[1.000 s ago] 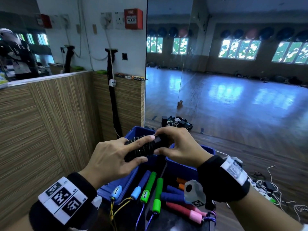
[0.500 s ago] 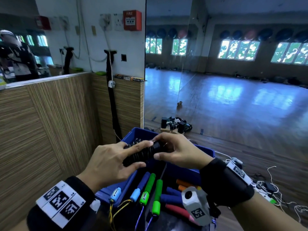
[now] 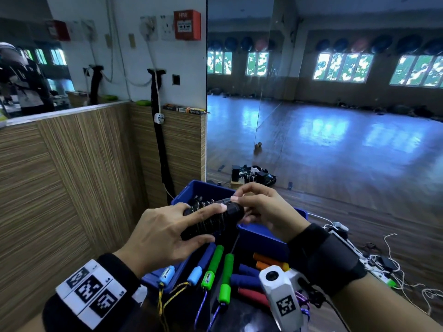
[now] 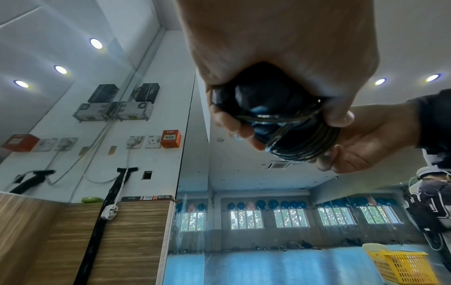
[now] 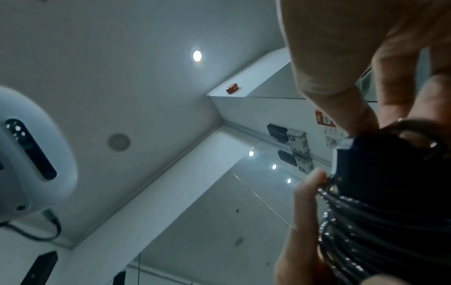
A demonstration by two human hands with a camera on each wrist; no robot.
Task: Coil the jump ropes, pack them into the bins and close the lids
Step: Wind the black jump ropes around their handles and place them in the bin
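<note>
A large hall with a glossy wooden floor [image 3: 335, 149] and a row of bright windows [image 3: 342, 67] lies beyond the open blue plastic bin [image 3: 261, 236]. Above that bin, the left hand [image 3: 163, 233] grips the black jump rope wound round its black handles [image 3: 211, 220], fingers curled around the coil, while the right hand [image 3: 266, 209] pinches its end. A striped wood-panelled wall [image 3: 72, 176] stands left of the bin; foam-handled ropes [image 3: 215, 267] lie on the dark surface just before it.
</note>
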